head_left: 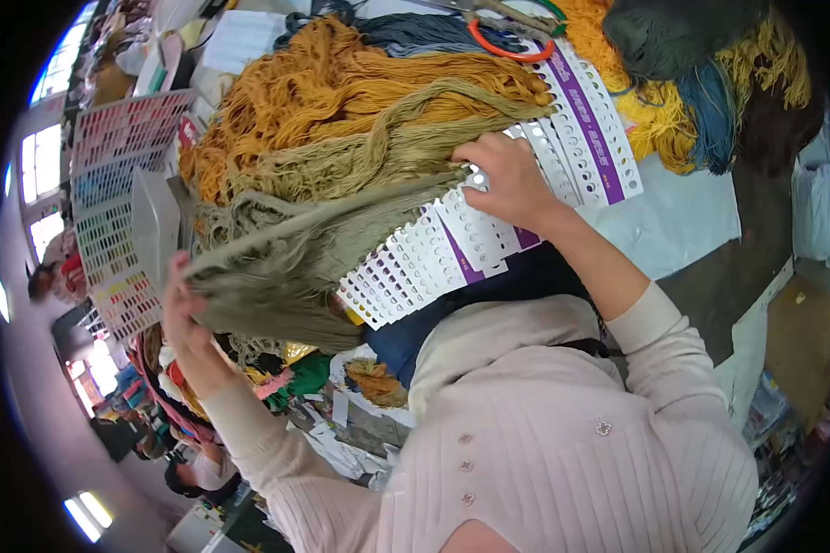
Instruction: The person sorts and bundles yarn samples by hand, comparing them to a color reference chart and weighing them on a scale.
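A bundle of olive-grey thread (314, 214) runs taut between my two hands, over looser skeins of the same colour. At the left, my left hand (183, 309) is blurred, its fingers closed on the far end of the bundle. My right hand (503, 180) pinches the other end at the edge of white punched cards (415, 267) with purple stripes. These cards lie fanned out in front of my body. More purple-striped cards (586, 129) lie beyond my right hand. Orange-brown skeins (314, 83) are heaped behind the olive ones.
Red-handled scissors (512, 53) lie at the top. Dark grey (659, 32), yellow (664, 124) and blue (710, 115) yarn sits at the upper right. A white plastic sheet (678, 217) is at the right. Plastic racks (120, 203) stand at the left; people are beyond.
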{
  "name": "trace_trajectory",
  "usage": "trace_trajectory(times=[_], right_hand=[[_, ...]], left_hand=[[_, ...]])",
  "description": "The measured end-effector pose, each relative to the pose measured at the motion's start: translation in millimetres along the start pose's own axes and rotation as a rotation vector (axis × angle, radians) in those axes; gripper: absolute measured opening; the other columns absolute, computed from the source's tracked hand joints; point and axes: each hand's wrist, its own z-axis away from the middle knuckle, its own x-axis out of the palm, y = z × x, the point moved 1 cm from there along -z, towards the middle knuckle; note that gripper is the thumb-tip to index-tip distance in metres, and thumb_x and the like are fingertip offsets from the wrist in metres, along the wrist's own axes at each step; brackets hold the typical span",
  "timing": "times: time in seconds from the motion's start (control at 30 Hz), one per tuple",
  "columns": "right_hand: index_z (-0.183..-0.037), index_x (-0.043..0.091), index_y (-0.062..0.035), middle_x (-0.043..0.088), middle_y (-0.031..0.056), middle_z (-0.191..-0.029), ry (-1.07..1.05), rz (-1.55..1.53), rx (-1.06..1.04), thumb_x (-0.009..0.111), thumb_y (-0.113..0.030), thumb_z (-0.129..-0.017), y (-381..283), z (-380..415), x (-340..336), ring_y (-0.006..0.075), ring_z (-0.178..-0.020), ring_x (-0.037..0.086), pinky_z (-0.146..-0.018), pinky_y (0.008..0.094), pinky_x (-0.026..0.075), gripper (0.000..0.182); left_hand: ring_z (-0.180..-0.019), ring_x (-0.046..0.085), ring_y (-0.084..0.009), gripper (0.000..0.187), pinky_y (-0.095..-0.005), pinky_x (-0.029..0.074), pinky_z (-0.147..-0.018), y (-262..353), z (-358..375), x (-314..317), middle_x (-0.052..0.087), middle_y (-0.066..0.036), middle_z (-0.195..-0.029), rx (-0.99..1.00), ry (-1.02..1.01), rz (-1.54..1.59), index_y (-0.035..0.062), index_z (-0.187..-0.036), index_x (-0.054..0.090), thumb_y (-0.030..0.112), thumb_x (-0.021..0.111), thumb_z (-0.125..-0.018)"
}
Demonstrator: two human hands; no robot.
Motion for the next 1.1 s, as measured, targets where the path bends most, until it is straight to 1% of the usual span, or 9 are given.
trace_trajectory(times=[0.07,0.17,0.23,0.3,0.33,0.37,0.43,0.5,1.1], right_hand=[[-0.088,0.053,-0.0109,0.046,0.0064,-0.077,0.01,0.009,-0.007,0.058,-0.016,-0.057,0.1,1.1,0.4,0.024,-0.078,0.046,-0.069,0.0351,0.031,0.032],[-0.086,0.053,-0.0098,0.047,0.007,-0.077,0.009,0.04,0.002,0.057,-0.016,-0.056,-4.4,-0.3,-0.2,0.0247,-0.079,0.046,-0.068,0.0361,0.031,0.032],[-0.085,0.052,-0.0092,0.047,0.0071,-0.077,-0.003,0.085,0.008,0.057,-0.016,-0.055,-6.5,-1.8,1.8,0.0246,-0.079,0.046,-0.067,0.036,0.032,0.031],[-0.084,0.052,-0.0083,0.047,0.0071,-0.076,0.02,0.082,-0.009,0.057,-0.013,-0.055,-10.9,-3.3,3.6,0.0245,-0.079,0.046,-0.067,0.0362,0.032,0.03],[-0.084,0.052,-0.0081,0.047,0.0074,-0.077,0.019,0.062,-0.005,0.058,-0.012,-0.054,-12.2,-4.2,4.3,0.0247,-0.079,0.046,-0.067,0.0359,0.032,0.031],[-0.085,0.052,-0.008,0.048,0.0077,-0.078,0.011,0.047,0.002,0.059,-0.011,-0.054,-14.0,-4.7,4.6,0.0248,-0.079,0.046,-0.067,0.0356,0.032,0.032],[-0.089,0.053,-0.0055,0.049,0.0072,-0.083,0.026,-0.028,-0.046,0.061,-0.006,-0.056,-27.1,-2.8,2.9,0.0244,-0.083,0.046,-0.071,0.0326,0.035,0.034],[-0.09,0.053,-0.0042,0.049,0.0067,-0.085,0.046,-0.137,-0.055,0.061,-0.005,-0.058,-38.8,3.9,-1.8,0.0243,-0.086,0.046,-0.073,0.0305,0.036,0.034],[-0.077,0.057,-0.0004,0.054,0.0031,-0.062,-0.628,-1.258,0.628,0.054,-0.008,-0.073,-144.6,11.5,31.3,0.0061,-0.05,0.047,-0.044,0.0176,0.036,0.009]], left_hand=[[-0.049,0.048,-0.0032,0.022,-0.0141,0.037,-0.041,17.6,-50.7,-82.9,0.052,0.001,-0.06,0.024,-0.11,0.394,-0.0012,-0.098,0.047,0.015,0.043,-0.084],[-0.072,0.056,-0.0093,0.033,-0.0191,0.044,-0.053,19.1,-51.5,-208.6,0.056,-0.003,-0.082,0.363,0.329,0.426,-0.0027,-0.111,0.039,0.014,0.043,-0.083],[-0.08,0.055,-0.0123,0.039,-0.0214,0.046,-0.06,7.8,-12.4,-211.5,0.054,-0.004,-0.094,0.188,-0.093,0.771,-0.0023,-0.117,0.034,0.012,0.044,-0.082],[-0.074,0.052,-0.012,0.022,-0.0234,0.045,-0.065,-27.0,20.4,-152.1,0.053,-0.005,-0.086,0.221,-0.436,0.489,-0.0014,-0.098,0.047,0.007,0.05,-0.079],[-0.071,0.05,-0.0118,0.011,-0.025,0.044,-0.065,-40.2,52.8,-89.1,0.052,-0.005,-0.08,0.121,-0.011,0.742,0.0015,-0.087,0.05,0.008,0.05,-0.078],[-0.081,0.052,-0.0148,0.016,-0.0281,0.043,-0.07,-54.5,66.5,-44.8,0.056,-0.005,-0.084,0.117,-0.458,0.844,0.0028,-0.09,0.051,0.015,0.048,-0.08],[-0.1,0.047,-0.0266,0.025,-0.0532,0.035,-0.081,-80.1,85.9,-5.8,0.057,-0.004,-0.089,-0.122,-0.292,0.791,0.0087,-0.08,0.055,0.027,0.039,-0.084],[-0.111,0.038,-0.0268,0.028,-0.0557,0.029,-0.087,-93.3,90.0,33.1,0.057,-0.004,-0.091,-0.174,-0.594,1.07,0.0095,-0.077,0.056,0.028,0.037,-0.085],[-0.119,0.022,-0.0336,0.04,-0.0458,0.029,-0.091,-129.8,97.9,59.5,0.054,-0.015,-0.095,0.013,-0.724,1.005,0.0011,-0.08,0.051,0.03,0.024,-0.089]])
